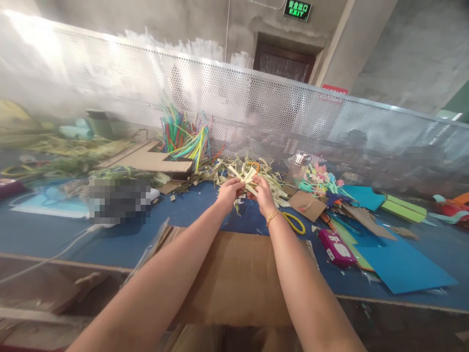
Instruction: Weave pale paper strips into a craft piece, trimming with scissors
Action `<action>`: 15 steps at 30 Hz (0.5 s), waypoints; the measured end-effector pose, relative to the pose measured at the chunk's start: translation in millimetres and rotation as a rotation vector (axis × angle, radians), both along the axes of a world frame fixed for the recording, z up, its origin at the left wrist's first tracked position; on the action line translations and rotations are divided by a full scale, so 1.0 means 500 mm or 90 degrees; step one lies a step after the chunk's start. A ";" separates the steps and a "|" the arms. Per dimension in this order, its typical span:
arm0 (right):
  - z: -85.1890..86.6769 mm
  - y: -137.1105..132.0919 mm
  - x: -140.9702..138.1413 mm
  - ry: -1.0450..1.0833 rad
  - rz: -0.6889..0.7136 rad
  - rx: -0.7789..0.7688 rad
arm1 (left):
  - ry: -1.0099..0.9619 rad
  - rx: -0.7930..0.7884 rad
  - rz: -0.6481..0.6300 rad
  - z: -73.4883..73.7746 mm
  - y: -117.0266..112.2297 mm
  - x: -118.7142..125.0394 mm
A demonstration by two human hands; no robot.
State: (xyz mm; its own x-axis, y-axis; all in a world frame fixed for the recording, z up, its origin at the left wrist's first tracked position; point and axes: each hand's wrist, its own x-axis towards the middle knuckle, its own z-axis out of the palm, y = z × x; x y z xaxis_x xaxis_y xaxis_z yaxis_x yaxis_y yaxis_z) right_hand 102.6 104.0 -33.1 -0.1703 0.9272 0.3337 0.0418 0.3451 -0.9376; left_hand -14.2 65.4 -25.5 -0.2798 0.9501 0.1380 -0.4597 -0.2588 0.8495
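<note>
Left hand (227, 191) and right hand (263, 194), each grip clamped on the crossed pale leaf strips (246, 177) above the blue surface (190, 210) near the loose pile (274, 182); best to pinch the crossing tight and fold slowly.

Two hands (227, 193) (262, 194), one leaf bow (246, 177)

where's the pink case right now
Head view: the pink case lies on the blue table, right of and nearer the person than the right hand, between the brown cardboard sheet and the big blue paper sheet.
</note>
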 end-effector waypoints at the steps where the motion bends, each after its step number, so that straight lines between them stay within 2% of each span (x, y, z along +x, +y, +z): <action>1: 0.000 -0.001 0.002 0.001 0.016 -0.004 | -0.020 0.000 -0.009 0.003 -0.001 0.000; 4: -0.007 -0.001 0.004 -0.046 0.091 -0.012 | -0.076 0.019 -0.056 0.013 -0.003 -0.001; 6: -0.015 0.005 0.005 -0.093 0.104 -0.004 | -0.113 0.038 -0.068 0.022 -0.005 -0.007; 8: -0.023 0.018 0.009 -0.099 0.043 0.010 | -0.152 0.052 -0.038 0.031 -0.006 -0.018; 12: -0.030 0.048 0.036 -0.031 -0.149 0.031 | -0.209 0.057 0.050 0.042 -0.007 -0.041; 15: -0.022 0.051 0.056 -0.098 -0.288 0.148 | -0.194 0.055 0.046 0.037 -0.006 -0.041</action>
